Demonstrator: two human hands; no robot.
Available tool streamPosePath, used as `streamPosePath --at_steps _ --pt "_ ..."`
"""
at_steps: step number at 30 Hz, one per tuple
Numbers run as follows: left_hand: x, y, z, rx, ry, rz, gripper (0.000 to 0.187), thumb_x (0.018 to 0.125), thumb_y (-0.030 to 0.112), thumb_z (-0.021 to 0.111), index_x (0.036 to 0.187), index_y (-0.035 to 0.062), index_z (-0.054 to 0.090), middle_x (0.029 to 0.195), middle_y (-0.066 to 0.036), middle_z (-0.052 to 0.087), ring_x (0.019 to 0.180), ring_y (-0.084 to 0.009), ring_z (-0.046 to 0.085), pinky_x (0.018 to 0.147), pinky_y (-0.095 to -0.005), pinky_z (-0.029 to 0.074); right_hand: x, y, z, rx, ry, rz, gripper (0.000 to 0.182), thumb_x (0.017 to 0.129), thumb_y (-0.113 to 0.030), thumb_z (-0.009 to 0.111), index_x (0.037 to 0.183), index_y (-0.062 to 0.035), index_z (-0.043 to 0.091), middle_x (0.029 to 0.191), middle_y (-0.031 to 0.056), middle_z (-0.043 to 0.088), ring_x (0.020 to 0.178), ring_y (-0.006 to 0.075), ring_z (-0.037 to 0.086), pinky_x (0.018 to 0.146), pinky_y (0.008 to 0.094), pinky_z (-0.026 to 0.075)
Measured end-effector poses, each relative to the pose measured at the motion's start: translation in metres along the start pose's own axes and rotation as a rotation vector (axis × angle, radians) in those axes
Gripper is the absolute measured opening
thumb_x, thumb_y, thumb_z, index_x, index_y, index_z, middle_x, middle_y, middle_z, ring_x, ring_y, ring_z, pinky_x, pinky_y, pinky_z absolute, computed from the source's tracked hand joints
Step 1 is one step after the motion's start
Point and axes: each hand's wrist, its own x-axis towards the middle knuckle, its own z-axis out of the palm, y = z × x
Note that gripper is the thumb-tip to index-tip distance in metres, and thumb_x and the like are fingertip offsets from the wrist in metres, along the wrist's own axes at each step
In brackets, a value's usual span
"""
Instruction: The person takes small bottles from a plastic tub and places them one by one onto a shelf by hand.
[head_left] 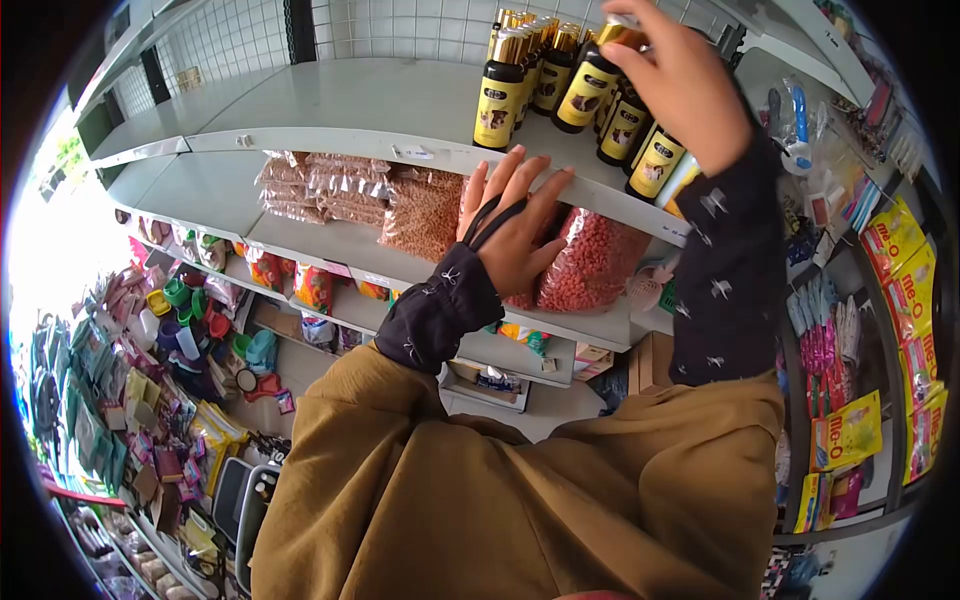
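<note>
My right hand [685,85] grips the gold cap of a dark bottle [587,97] with a yellow label. The bottle leans slightly and its base is close over the upper shelf. Around it stand more bottles of the same kind, one [497,95] at the front left of the group and another [655,162] at the right. My left hand [515,225] is open, its fingers spread with the tips at the shelf's front edge [420,153]. A black loop crosses the back of that hand. Below it, a bag of red pellets [590,262] is partly covered by the hand.
Bags of brown pellets [425,205] lie on the second shelf. A wire grid [400,32] backs the upper shelf. Yellow packets [848,430] hang at the right. Many small goods [110,390] crowd the left side, near a dark grey basket [245,515].
</note>
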Motion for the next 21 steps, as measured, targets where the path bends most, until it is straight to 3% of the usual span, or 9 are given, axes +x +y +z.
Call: streamPosePath --at_steps 3,5,9,17,21 --pt "0.000 -0.006 -0.003 -0.034 -0.038 0.012 0.067 0.073 0.029 0.069 0.135 0.0182 0.044 0.135 -0.010 0.041 0.132 -0.0306 0.032 0.109 -0.0530 0.020 0.023 0.038 0.050 -0.085 -0.150 0.160 0.033 0.082 -0.011 0.061 0.111 0.0010 0.055 0.092 0.0239 0.062 0.089 0.0380 0.060 0.074 0.0427 0.048" --pt "-0.001 -0.009 -0.002 -0.032 -0.035 0.017 0.069 0.072 0.028 0.070 0.135 0.0193 0.044 0.135 -0.009 0.041 0.132 -0.0305 0.032 0.109 -0.0525 0.020 0.034 0.071 0.081 -0.205 -0.160 -0.079 0.033 0.085 -0.012 0.064 0.116 -0.0048 0.054 0.092 0.0171 0.065 0.087 0.0274 0.064 0.075 0.0340 0.049" --pt "0.000 -0.013 0.000 -0.043 -0.023 0.026 0.073 0.069 0.027 0.073 0.135 0.0219 0.045 0.136 -0.008 0.041 0.132 -0.0294 0.032 0.109 -0.0512 0.021 0.046 0.090 0.112 -0.228 -0.202 0.040 0.032 0.083 -0.013 0.066 0.113 -0.0044 0.055 0.098 0.0204 0.064 0.094 0.0367 0.061 0.078 0.0407 0.048" --pt "-0.001 -0.016 0.002 -0.089 -0.003 0.040 0.069 0.068 0.027 0.073 0.132 0.0218 0.049 0.134 -0.005 0.044 0.130 -0.0267 0.035 0.108 -0.0504 0.022 0.052 0.120 0.133 -0.265 -0.175 -0.012 0.036 0.083 -0.013 0.066 0.116 -0.0050 0.053 0.098 0.0210 0.064 0.094 0.0358 0.062 0.079 0.0402 0.048" --pt "-0.001 -0.018 -0.001 -0.104 -0.019 0.046 0.068 0.068 0.028 0.072 0.131 0.0213 0.049 0.134 -0.005 0.044 0.130 -0.0263 0.036 0.107 -0.0501 0.022 0.054 0.117 0.133 -0.308 -0.250 0.119 0.036 0.084 -0.014 0.066 0.117 -0.0056 0.053 0.101 0.0218 0.063 0.097 0.0350 0.061 0.082 0.0405 0.048"
